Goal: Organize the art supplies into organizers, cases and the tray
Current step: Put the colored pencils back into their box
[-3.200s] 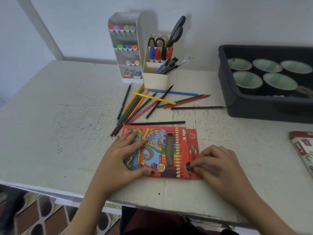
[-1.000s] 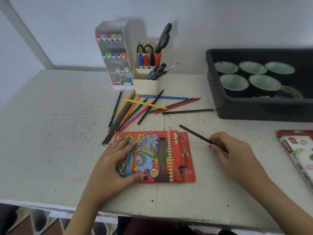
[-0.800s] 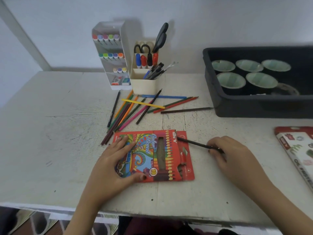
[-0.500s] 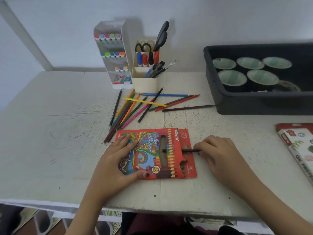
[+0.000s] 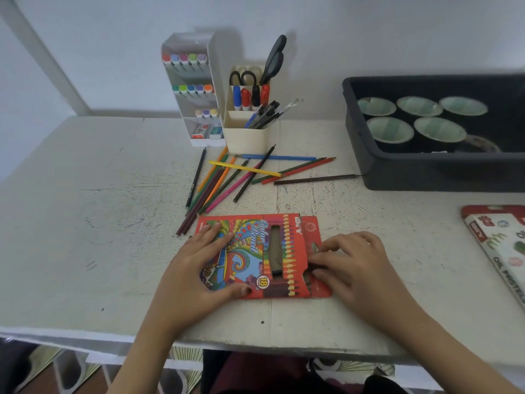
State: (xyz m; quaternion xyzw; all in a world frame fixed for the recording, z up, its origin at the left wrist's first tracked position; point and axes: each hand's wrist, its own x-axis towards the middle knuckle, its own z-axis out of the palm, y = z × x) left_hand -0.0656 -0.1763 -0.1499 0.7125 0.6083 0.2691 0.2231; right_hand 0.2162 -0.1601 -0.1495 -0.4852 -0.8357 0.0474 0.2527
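Cardboard box (image 5: 264, 251) lies under flat, released left hand (image 5: 196, 268); right hand (image 5: 352, 265) pinches dark pencil (image 5: 277, 270).

The white worktop (image 5: 85, 223) is rough, scuffed and matt, the red pencil box (image 5: 250, 231) printed cardboard, the dark grey tray (image 5: 426, 172) smooth plastic.

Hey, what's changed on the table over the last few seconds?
The right hand picked the dark pencil off the table beyond the pencil box and slid it into the box's open right end. Its fingers are now at that opening, and the pencil is no longer clearly visible. The left hand kept pressing the box flat. The loose pencils stayed put.
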